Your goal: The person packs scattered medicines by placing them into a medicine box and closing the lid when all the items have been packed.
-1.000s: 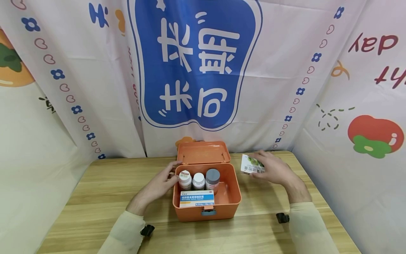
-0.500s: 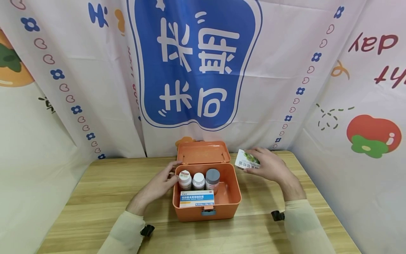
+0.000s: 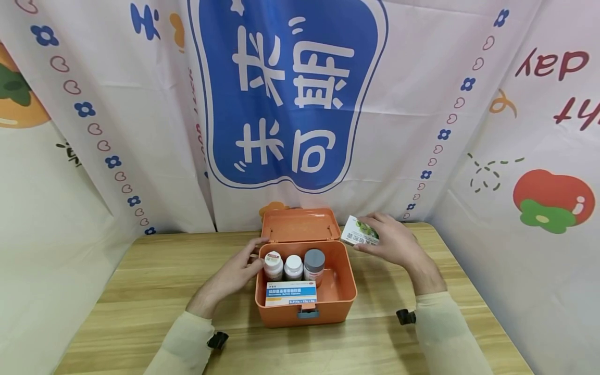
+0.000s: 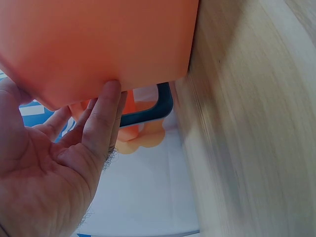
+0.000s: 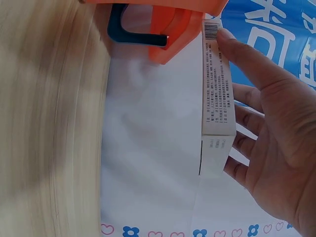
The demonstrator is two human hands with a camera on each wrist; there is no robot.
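An orange storage box [image 3: 335,311] stands on the table with its lid [image 3: 301,225] tipped back. My left hand [image 3: 240,265] touches its left side, fingers fairly straight against the wall; in the left wrist view they rest at the box's corner. My right hand [image 3: 392,240] pinches a white medicine box [image 3: 360,231] with a green picture, held above the table right of the lid. Its printed side and barcode face the right wrist camera. Inside the storage box are two white-capped bottles [image 3: 294,265], a grey-capped bottle [image 3: 314,260] and a blue-and-white medicine box [image 3: 290,293].
The wooden table [image 3: 154,291] ends at a curtain [image 3: 394,156] with printed pictures, hanging close behind the box lid. A dark handle [image 4: 158,106] sticks out from the storage box low down. The box's right compartment floor [image 3: 332,286] is visible.
My right hand has carried the medicine box left and slightly up in the view, towards the storage box. My left hand has stayed where it was.
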